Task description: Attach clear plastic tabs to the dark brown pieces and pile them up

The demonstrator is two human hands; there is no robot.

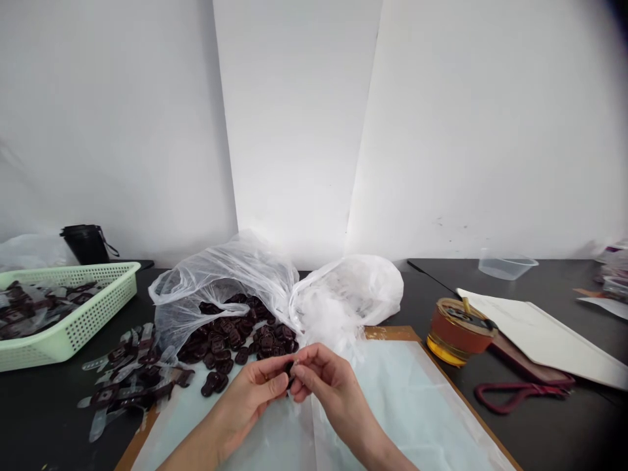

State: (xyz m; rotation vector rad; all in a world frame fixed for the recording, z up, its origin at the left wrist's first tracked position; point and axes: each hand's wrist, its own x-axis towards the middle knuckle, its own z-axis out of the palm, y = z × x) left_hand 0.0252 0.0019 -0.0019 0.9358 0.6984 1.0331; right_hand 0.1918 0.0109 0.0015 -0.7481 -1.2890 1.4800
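Over the pale blue covered board (402, 399), my left hand (250, 396) and my right hand (330, 381) meet with fingertips pinched together. Between them is a small dark plastic piece (290, 375), mostly hidden by the fingers. My left hand grips it; what the right fingers pinch is too covered to make out. Just beyond my left hand, a pile of dark brown plastic pieces (223, 340) spills from a clear plastic bag (191, 288). Behind my right hand, a second bag (367, 288) holds whitish translucent pieces (324, 317). Left of the pile lie brown pieces joined with clear straps (130, 376).
A pale green basket (93, 327) of strapped pieces stands at left, with a black cup (84, 243) behind. At right are a tape roll (458, 333), a dark red pouch with wrist loop (510, 396), a white notebook (544, 333) and a clear tub (507, 265).
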